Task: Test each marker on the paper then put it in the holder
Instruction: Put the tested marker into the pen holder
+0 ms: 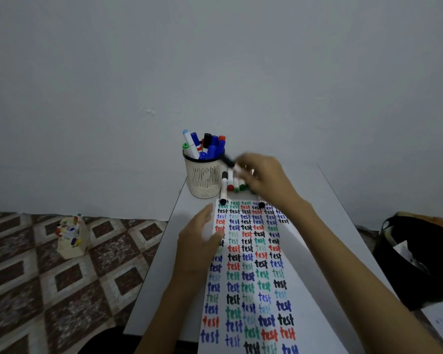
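Paper [253,277] lies closest, a white sheet running down the table [159,264] and filled with rows of the word "test" in black, blue, red and green. The left hand [200,241] rests on the sheet's left edge with fingers straight and loosely spread, pinning it down and holding nothing.

Further out, the right hand [262,175] has its fingers curled round a black marker [228,160]. It sticks out leftward from the fingertips, just beside the rim of the holder [203,180]. Blur hides exactly how the fingers sit on it.

Such a marker is probably light and stiff, with a smooth plastic barrel that can slip or roll. A pinch at mid-barrel should control it best, and it likely needs little force. Only its dark end shows; the rest is hidden in the hand.

Below the hand, loose markers [237,186] lie on the table side by side between the holder and the top of the sheet, with black, red and green caps. The holder is a pale mesh cup with a dark rim, already crowded with upright markers, mostly blue.

Off the table, a box [72,238] of more markers stands on the patterned floor [36,290] at left, and a black bag [420,264] sits at right.
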The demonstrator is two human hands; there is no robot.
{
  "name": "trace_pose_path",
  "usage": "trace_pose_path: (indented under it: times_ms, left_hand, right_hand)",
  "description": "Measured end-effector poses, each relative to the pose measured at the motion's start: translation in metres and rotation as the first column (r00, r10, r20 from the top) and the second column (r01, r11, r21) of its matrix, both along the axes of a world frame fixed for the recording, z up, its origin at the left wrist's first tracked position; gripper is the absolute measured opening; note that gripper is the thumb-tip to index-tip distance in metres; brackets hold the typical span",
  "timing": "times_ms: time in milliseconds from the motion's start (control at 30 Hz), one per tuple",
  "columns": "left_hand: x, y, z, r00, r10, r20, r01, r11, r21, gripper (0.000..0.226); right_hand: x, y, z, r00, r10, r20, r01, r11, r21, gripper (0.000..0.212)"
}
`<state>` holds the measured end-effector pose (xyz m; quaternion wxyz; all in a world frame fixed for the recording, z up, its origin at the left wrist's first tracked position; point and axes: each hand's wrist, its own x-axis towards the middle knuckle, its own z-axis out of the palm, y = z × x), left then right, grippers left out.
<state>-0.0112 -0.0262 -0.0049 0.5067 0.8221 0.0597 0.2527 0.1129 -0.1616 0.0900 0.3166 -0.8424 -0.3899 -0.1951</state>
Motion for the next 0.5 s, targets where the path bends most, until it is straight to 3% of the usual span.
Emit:
trace_pose_path:
  times_ms: [100, 200, 300, 400, 500]
  left_hand:
    - [0.006, 0.0, -0.006, 0.999, -0.027, -0.047, 0.038, 0.968, 0.249, 0.043]
    - [0.008, 0.0, -0.009, 0.996, -0.015, -0.086, 0.043, 0.942, 0.333, 0.034]
    - [0.01, 0.001, -0.009, 0.997, -0.007, -0.074, 0.032, 0.94, 0.338, 0.031]
    - [0.01, 0.002, -0.01, 0.998, -0.02, -0.062, 0.039, 0.942, 0.333, 0.029]
    - [0.01, 0.002, -0.01, 0.999, -0.022, -0.042, 0.035, 0.942, 0.334, 0.027]
  right_hand:
    - [0.01, 0.018, 0.032, 1.0, 0.02, -0.002, -0.018, 0.931, 0.364, 0.051]
    - [0.018, 0.043, 0.049, 0.998, 0.009, 0.059, -0.038, 0.863, 0.504, 0.061]
    - [0.025, 0.063, 0.046, 0.998, 0.002, 0.063, -0.032, 0.873, 0.487, 0.058]
    - [0.031, 0.074, 0.025, 0.999, -0.02, 0.028, 0.009, 0.936, 0.352, 0.052]
    - [0.035, 0.078, -0.001, 0.949, -0.172, 0.264, 0.143, 0.981, 0.128, 0.029]
